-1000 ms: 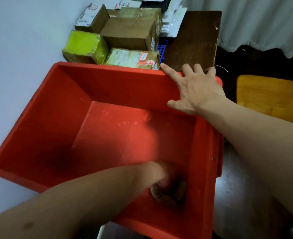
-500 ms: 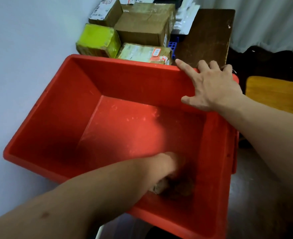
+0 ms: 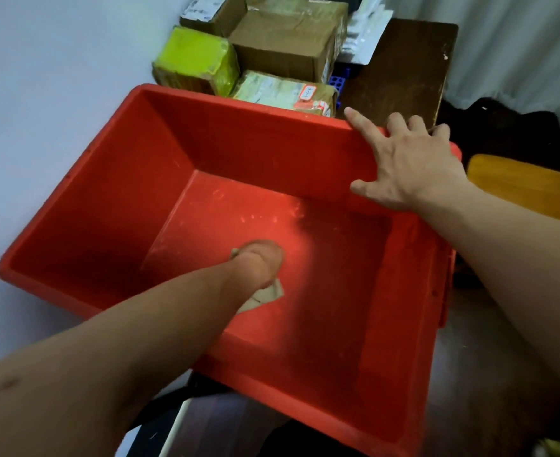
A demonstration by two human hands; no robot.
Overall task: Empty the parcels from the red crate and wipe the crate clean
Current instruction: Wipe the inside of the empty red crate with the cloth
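The red crate (image 3: 239, 105) sits tilted in front of me with no parcels inside; pale dusty smears mark its floor. My left hand (image 3: 260, 265) reaches down to the middle of the floor and holds a crumpled beige cloth (image 3: 267, 296) against it; its fingers are hidden behind the wrist. My right hand (image 3: 413, 169) rests on the crate's far right corner, index finger straight along the rim and thumb spread against the inner wall. The parcels lie beyond the far rim: a yellow-wrapped one (image 3: 196, 61), a brown carton (image 3: 285, 41) and a flat labelled one (image 3: 285, 94).
A white wall runs close along the crate's left side. A dark wooden tabletop (image 3: 400, 67) lies behind the right corner, with a pale curtain (image 3: 519, 44) beyond it. An orange-yellow seat (image 3: 529, 186) stands to the right. Dark floor shows below the near rim.
My left hand has slid the cloth from the near right corner of the crate floor leftward to the middle. My right hand has stayed on the far right corner.
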